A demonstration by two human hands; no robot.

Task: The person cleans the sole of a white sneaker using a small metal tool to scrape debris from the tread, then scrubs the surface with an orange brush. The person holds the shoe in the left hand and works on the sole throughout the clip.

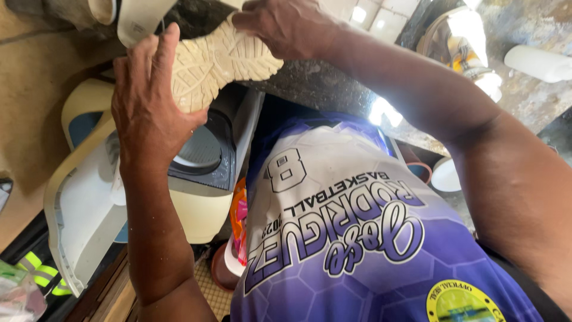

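A shoe with a cream, patterned sole [223, 62] is held up sole-side towards me over the edge of a dark stone counter [322, 89]. My left hand [149, 107] grips the shoe's heel end, fingers spread along the sole. At the toe end, my right hand [286, 27] is closed on the shoe from above. The shoe's upper is mostly hidden behind the sole and my hands. My purple and white jersey [357, 238] fills the lower middle of the view.
A white and grey washing machine with an open lid [196, 161] stands below the shoe. A white bottle [536, 62] lies on the counter at the right, near another shoe [459, 45]. Small round containers [444, 176] sit below the counter edge.
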